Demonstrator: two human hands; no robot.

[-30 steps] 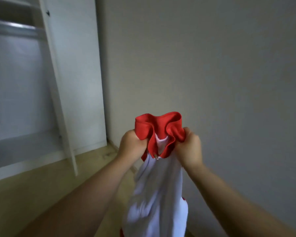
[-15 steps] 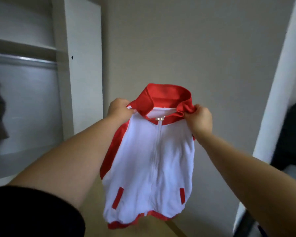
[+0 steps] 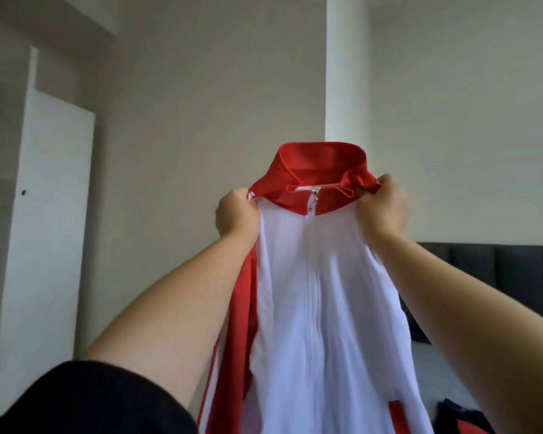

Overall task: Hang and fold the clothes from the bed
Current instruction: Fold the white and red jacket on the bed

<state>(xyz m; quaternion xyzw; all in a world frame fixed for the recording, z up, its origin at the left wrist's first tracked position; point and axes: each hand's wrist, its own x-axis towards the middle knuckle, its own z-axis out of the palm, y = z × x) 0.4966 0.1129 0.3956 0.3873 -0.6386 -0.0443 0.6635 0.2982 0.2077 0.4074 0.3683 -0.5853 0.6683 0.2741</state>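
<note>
A white zip-up jacket (image 3: 320, 296) with a red stand-up collar and red sleeves hangs in front of me at chest height. My left hand (image 3: 237, 214) grips its left shoulder just below the collar. My right hand (image 3: 386, 205) grips the right shoulder. The zipper is closed up to the collar. The front faces me and the body drops straight down out of view. A red sleeve with white stripes hangs along the left side.
An open white wardrobe (image 3: 44, 233) stands at the left. A white pillar (image 3: 347, 67) rises behind the jacket. The bed's dark headboard (image 3: 496, 270) and mattress (image 3: 436, 374) are at the right, with a dark and red garment (image 3: 461, 421) on the bed.
Both hands spread the bunched collar apart and lifted the jacket higher. My view turned right, from the wardrobe corner toward the pillar and the bed.
</note>
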